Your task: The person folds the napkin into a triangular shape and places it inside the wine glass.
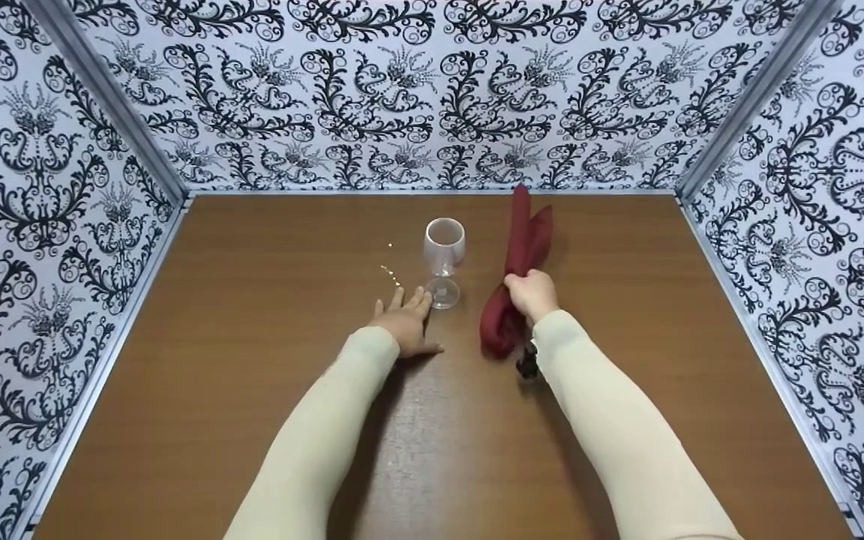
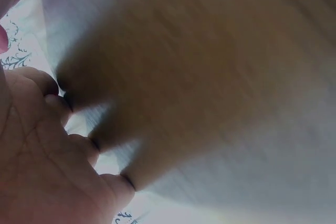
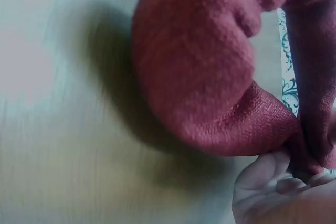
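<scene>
A red cloth napkin (image 1: 520,240), folded into a long bundle with a rounded loop at its near end, is gripped around its middle by my right hand (image 1: 533,295). The right wrist view shows the thumb and fingers pinching the gathered napkin (image 3: 194,72) just above the table. My left hand (image 1: 400,324) rests with spread fingers on the table. Its fingertips lie beside the foot of a clear stemmed wine glass (image 1: 445,247), which stands upright; whether they touch it I cannot tell. In the left wrist view, the left palm (image 2: 47,166) shows with its fingertips on the table.
The brown wooden table (image 1: 252,390) is bounded by patterned black-and-white walls (image 1: 402,97) at the back and both sides. Small bright specks (image 1: 390,274) show left of the glass. A small dark object (image 1: 527,361) sits beneath the right wrist, probably the wrist camera.
</scene>
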`<state>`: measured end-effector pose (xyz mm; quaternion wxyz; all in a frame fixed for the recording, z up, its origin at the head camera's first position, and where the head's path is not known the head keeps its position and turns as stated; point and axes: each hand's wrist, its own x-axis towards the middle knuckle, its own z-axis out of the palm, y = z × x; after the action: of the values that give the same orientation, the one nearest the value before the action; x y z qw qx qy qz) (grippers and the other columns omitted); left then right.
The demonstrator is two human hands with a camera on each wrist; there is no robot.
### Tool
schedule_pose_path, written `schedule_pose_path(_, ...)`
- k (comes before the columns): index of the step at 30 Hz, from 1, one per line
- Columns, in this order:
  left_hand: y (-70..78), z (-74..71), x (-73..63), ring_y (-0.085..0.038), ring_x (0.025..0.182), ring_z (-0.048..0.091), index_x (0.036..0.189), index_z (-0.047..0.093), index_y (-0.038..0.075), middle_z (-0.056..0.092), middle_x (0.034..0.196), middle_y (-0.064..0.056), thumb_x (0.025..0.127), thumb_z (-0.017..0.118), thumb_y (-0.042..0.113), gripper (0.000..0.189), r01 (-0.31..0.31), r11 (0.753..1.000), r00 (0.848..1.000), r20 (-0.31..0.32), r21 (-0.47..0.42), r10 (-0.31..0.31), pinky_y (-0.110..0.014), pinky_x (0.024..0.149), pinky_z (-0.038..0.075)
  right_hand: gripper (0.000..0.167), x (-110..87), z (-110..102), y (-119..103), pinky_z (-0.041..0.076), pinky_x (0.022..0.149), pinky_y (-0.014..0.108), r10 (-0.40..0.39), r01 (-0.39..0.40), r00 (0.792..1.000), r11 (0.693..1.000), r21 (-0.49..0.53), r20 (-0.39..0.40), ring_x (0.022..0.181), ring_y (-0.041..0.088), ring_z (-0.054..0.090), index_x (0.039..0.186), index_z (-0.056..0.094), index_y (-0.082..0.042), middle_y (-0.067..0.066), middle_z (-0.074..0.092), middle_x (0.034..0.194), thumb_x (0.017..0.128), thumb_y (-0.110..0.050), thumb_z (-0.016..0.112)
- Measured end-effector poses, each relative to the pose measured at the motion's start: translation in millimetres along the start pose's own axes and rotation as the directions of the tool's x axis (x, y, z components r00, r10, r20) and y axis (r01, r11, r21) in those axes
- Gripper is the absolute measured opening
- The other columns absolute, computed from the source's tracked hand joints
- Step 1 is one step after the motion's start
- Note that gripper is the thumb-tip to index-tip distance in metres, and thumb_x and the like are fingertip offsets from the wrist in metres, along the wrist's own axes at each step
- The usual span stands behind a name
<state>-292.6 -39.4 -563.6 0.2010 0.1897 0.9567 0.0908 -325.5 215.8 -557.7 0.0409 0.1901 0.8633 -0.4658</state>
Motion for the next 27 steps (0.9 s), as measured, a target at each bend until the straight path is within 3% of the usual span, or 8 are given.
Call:
schedule_pose_path(5,0.0,-0.7,-0.3,-0.043,0.164,0.003,0.170,0.017,0.015,0.009,0.178,-0.007,0.093,0.068,0.065,0.105,0.003,1.000,1.000,0.006,0.000,-0.003,-0.072,0.127,0.010,0.037,0.3,2.2,-2.2,0.052,0.101,0.046,-0.006,0.014,0.997,0.993,0.117,-0.074,0.108,0.031,0.059,0.118,0.060,0.008,0.023,0.065,0.116,0.095,-0.021,0.057)
schedule_pose_path(10,-0.8,0.2,0.3,-0.042,0.164,0.004,0.170,0.017,0.015,0.010,0.179,-0.006,0.093,0.068,0.065,0.105,0.006,1.000,1.000,0.004,0.003,-0.006,-0.071,0.127,0.010,0.055,-2.3,4.6,-3.9,0.047,0.112,0.047,-0.014,0.049,0.988,0.971,0.232,-0.152,0.125,0.038,0.059,0.138,0.042,0.008,0.032,0.060,0.132,0.093,-0.019,0.061)
schedule_pose_path(13,-0.8,0.3,0.5,-0.042,0.164,0.004,0.170,0.017,0.015,0.011,0.179,-0.006,0.093,0.068,0.066,0.106,0.004,1.000,1.000,0.001,0.006,-0.004,-0.071,0.127,0.010,0.068,-4.3,4.5,-4.2,0.045,0.115,0.048,-0.048,0.092,0.984,0.962,0.257,-0.173,0.130,0.040,0.058,0.151,0.029,-0.002,0.035,0.057,0.139,0.095,-0.018,0.062)
schedule_pose_path(17,-0.4,0.1,0.4,-0.043,0.164,0.004,0.170,0.018,0.014,0.011,0.178,-0.007,0.092,0.068,0.067,0.106,0.002,1.000,1.000,-0.001,0.000,-0.002,-0.072,0.127,0.011,0.088,-4.9,2.6,-3.0,0.043,0.119,0.048,-0.175,0.204,0.971,0.961,0.185,-0.162,0.136,0.038,0.057,0.170,0.012,-0.023,0.027,0.049,0.157,0.098,-0.014,0.060)
schedule_pose_path(20,-0.5,0.3,0.9,-0.043,0.164,0.005,0.170,0.017,0.014,0.011,0.178,-0.007,0.092,0.068,0.067,0.107,0.000,1.000,1.000,-0.001,0.006,0.000,-0.072,0.127,0.011,0.072,-4.2,2.4,-1.9,0.044,0.118,0.046,-0.275,0.291,0.950,0.952,0.095,-0.150,0.136,0.033,0.059,0.167,0.032,-0.024,0.015,0.050,0.161,0.100,-0.012,0.055)
schedule_pose_path(23,-0.6,0.5,1.1,-0.043,0.164,0.005,0.170,0.017,0.015,0.011,0.178,-0.007,0.093,0.068,0.066,0.106,-0.002,1.000,1.000,0.002,0.018,0.001,-0.072,0.127,0.011,0.045,-3.3,3.7,-1.7,0.046,0.115,0.045,-0.337,0.350,0.927,0.935,0.058,-0.163,0.132,0.029,0.063,0.147,0.063,-0.013,0.010,0.063,0.149,0.103,-0.013,0.053)
schedule_pose_path(27,-0.9,0.9,0.9,-0.042,0.164,0.004,0.170,0.016,0.016,0.011,0.178,-0.006,0.092,0.068,0.067,0.106,0.000,1.000,1.000,0.001,0.021,0.000,-0.072,0.127,0.011,0.033,-3.4,5.0,-2.6,0.049,0.110,0.044,-0.350,0.370,0.921,0.923,0.106,-0.172,0.124,0.030,0.066,0.131,0.072,-0.003,0.016,0.073,0.132,0.104,-0.017,0.060)
